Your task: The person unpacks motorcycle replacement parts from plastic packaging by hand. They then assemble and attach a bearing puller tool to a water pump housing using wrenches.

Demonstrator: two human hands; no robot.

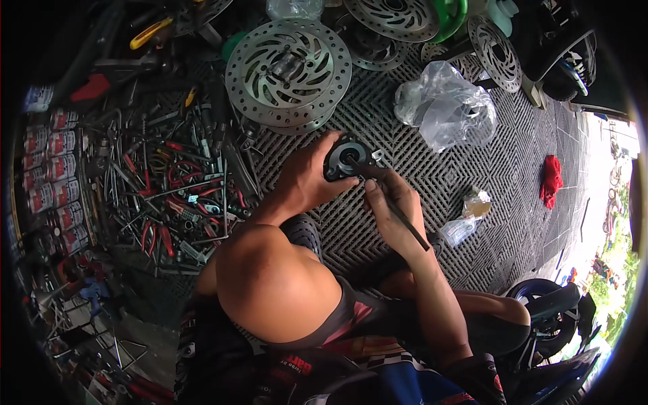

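Observation:
My left hand (305,177) is closed around the edge of a round black metal part with a silvery ring and a dark bore in its middle (343,154). Thumb and fingers grip it from its left side, above the floor mat. In my right hand (397,214) is a thin dark metal rod (410,229), gripped between thumb and fingers. One end of the rod sticks out by my right wrist. Toward the bore, a dark tip shows ahead of my right fingers, but I cannot tell whether it touches the ring.
Stacked drilled brake discs (289,101) lie beyond my hands. A crumpled clear plastic bag (449,111) and small packets (466,226) are on the ribbed mat (513,196). Many hand tools (179,196) fill the left, near stacked cans (61,169). A red cloth (551,182) lies right.

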